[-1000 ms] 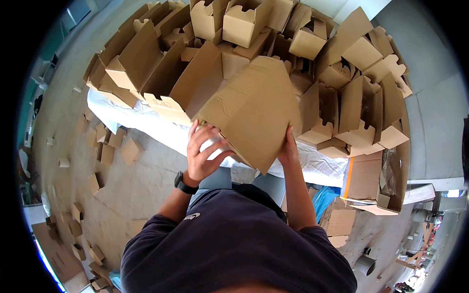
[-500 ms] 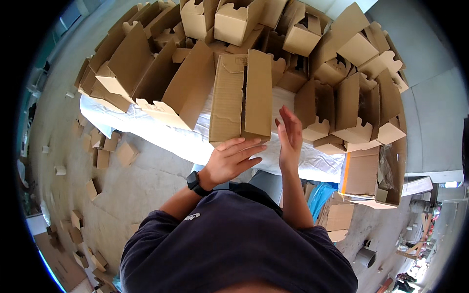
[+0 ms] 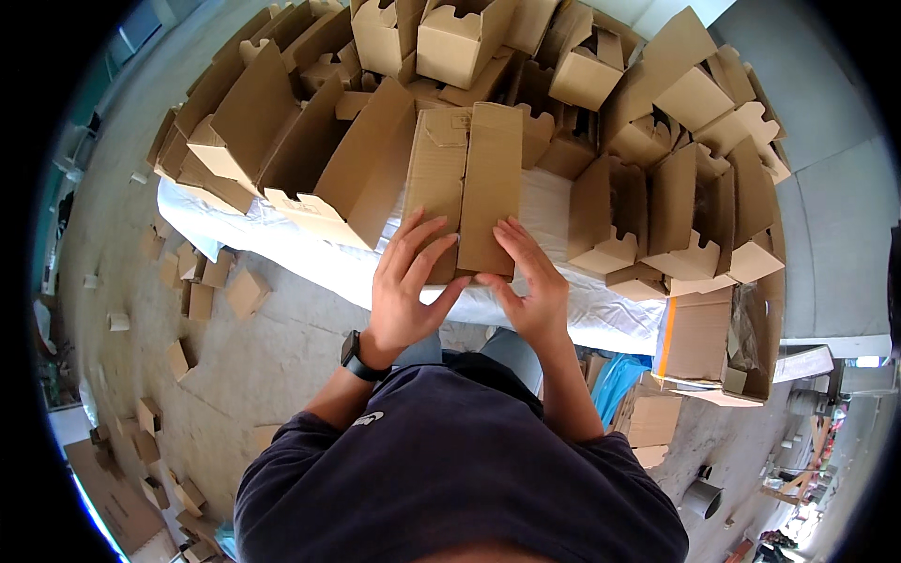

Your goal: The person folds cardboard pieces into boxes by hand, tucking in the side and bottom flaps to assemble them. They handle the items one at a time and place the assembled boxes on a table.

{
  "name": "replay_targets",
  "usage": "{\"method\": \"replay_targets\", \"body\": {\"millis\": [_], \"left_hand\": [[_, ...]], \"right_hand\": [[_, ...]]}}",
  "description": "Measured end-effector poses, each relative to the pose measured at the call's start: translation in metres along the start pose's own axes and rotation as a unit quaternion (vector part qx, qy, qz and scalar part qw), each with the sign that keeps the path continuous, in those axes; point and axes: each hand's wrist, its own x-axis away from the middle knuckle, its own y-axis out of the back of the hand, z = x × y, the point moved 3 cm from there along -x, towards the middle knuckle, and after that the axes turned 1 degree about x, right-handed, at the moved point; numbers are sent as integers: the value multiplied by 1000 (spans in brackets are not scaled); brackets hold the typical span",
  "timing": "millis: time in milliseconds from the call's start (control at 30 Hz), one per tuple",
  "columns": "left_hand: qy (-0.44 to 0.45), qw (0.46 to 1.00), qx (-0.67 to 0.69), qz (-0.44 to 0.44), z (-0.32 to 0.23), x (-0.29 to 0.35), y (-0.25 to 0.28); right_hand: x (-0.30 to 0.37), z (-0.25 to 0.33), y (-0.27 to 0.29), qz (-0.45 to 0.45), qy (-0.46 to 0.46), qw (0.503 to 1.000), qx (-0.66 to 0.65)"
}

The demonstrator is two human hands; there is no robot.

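A long brown cardboard box (image 3: 439,169) lies in front of me, its two top flaps folded down and meeting along a narrow seam. My left hand (image 3: 405,281) rests on its near left part, fingers spread over the left flap and the thumb at the near edge. Opposite it, my right hand (image 3: 531,286) has its fingers on the right flap (image 3: 495,169) and its thumb at the same edge, close to the left thumb. Both hands grip the box's near end. What is inside the box is hidden.
A white cloth (image 3: 310,253) covers the table under the box. Open cardboard boxes (image 3: 347,178) crowd the left and back, and more open boxes (image 3: 605,216) stand at the right. Small cardboard boxes (image 3: 248,293) lie on the floor at left. Blue plastic (image 3: 619,380) hangs at right.
The right flap, raised before, now lies flat beside the left one. My left hand has moved from the near end onto the left flap, and my right hand has come onto the box.
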Motion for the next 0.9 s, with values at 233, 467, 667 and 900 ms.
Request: {"method": "replay_targets", "body": {"millis": [233, 467, 667, 900], "left_hand": [[7, 996, 47, 75, 2, -10, 7], [6, 997, 41, 68, 2, -12, 8], [5, 997, 48, 59, 3, -11, 6], [8, 997, 52, 65, 4, -9, 5]], "right_hand": [[0, 4, 10, -27, -9, 999, 32], [15, -4, 14, -61, -51, 995, 64], [20, -4, 17, -113, -13, 986, 121], [23, -3, 19, -84, -22, 988, 128]]}}
